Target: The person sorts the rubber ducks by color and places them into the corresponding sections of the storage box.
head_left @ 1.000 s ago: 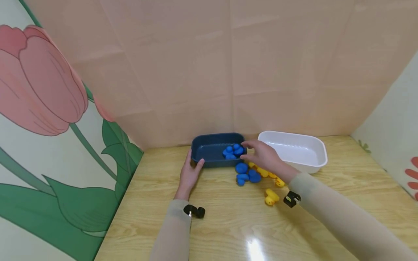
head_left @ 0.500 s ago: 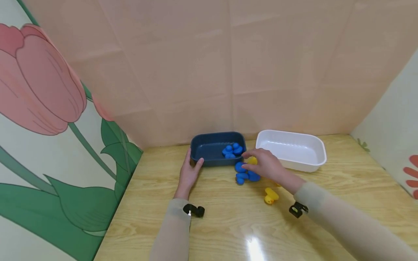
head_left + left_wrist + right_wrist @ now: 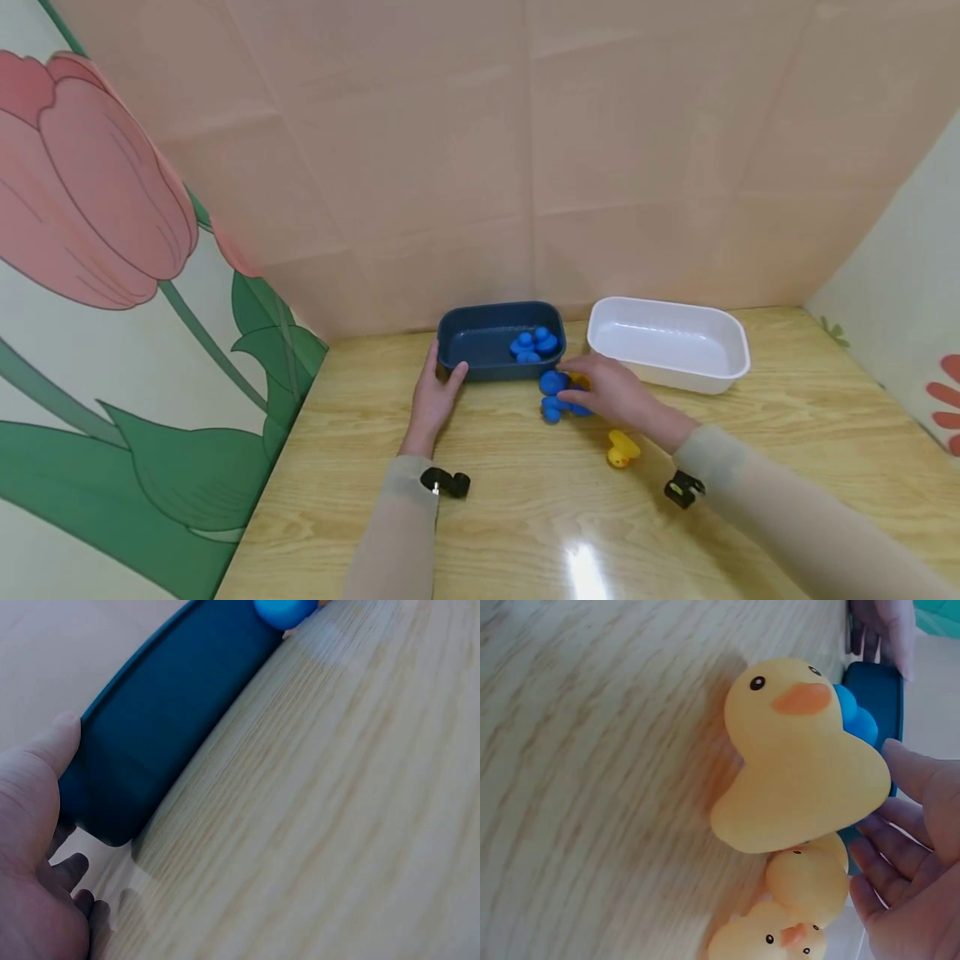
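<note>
My left hand [image 3: 431,404] holds the left end of a dark blue tub [image 3: 498,371], thumb at the near side and fingers along the end wall. Several blue rubber ducks [image 3: 527,345] lie in the tub's right part. Just in front, more blue ducks [image 3: 553,383] sit on the table. My right hand [image 3: 618,402] hovers over these, thumb and fingers spread apart; its palm and fingers partly hide them and yellow ducks. A yellow rubber duck [image 3: 799,772] looms large in the right wrist view, apart from the right hand's fingers, with other yellow ducks [image 3: 806,885] beyond.
A white tub [image 3: 671,375] stands to the right of the dark blue one. One yellow duck [image 3: 622,450] lies on its side, nearer than the cluster. A beige cloth wall [image 3: 420,167] closes off the table's [image 3: 510,517] back.
My right hand has moved down from the blue tub's right end to the blue ducks on the table, covering more of the cluster. My left hand stays on the tub.
</note>
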`<state>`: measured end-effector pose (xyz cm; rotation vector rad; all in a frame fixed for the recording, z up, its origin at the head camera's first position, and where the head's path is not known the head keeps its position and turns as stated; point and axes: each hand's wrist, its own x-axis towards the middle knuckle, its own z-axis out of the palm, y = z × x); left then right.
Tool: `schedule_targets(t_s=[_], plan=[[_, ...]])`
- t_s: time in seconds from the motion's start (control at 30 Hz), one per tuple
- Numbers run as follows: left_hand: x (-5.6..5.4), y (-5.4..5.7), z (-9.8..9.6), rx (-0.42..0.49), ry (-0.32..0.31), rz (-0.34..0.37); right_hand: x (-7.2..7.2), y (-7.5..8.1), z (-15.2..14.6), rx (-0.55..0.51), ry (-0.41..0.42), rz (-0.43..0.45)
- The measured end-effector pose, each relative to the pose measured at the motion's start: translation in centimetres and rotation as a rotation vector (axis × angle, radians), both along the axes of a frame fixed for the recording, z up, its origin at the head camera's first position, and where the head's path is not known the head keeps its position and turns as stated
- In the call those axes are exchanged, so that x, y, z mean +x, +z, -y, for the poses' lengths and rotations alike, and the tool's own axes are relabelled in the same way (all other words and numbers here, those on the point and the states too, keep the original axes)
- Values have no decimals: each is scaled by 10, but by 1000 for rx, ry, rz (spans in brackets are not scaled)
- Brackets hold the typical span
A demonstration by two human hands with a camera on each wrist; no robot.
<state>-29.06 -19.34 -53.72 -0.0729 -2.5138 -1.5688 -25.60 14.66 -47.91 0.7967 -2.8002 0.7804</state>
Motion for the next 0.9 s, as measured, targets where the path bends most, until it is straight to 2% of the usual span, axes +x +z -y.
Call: schedule_targets(t_s=[0.3,0.9], plan=[[-1,-2,0,15,5,-7,-2,-5,2,24,-15,-42],[-2,-3,1,5,1,-7,-13,-12,1,32,23,-29]])
